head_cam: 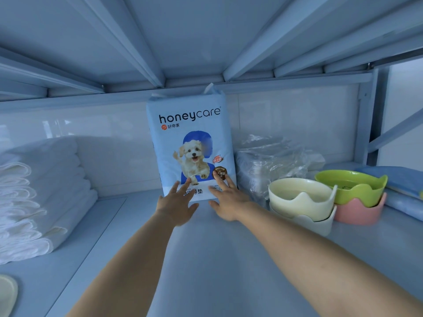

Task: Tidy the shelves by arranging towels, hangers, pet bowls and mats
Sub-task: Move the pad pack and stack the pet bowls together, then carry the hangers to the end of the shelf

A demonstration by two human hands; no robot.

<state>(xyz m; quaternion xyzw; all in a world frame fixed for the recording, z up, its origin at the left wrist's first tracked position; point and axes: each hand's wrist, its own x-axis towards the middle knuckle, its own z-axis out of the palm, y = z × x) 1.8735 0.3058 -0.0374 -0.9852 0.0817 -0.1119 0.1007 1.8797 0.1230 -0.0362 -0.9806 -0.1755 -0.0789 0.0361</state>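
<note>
A light blue pack of pet mats (190,138) with a puppy picture stands upright against the back wall of the shelf (206,259). My left hand (177,203) and my right hand (226,199) both reach to its lower edge with fingers spread and straight, fingertips touching the pack's front. A stack of folded white towels (39,195) lies on the left. On the right stand two cream pet bowls (302,202), one nested in the other, and a green bowl (352,187) set in a pink bowl (359,212).
A clear plastic-wrapped bundle (272,163) lies right of the pack, behind the bowls. Folded blue packs (402,186) rest at the far right by the shelf post (368,115). A cream rim (9,294) shows at the bottom left. The upper shelf (194,42) hangs close overhead.
</note>
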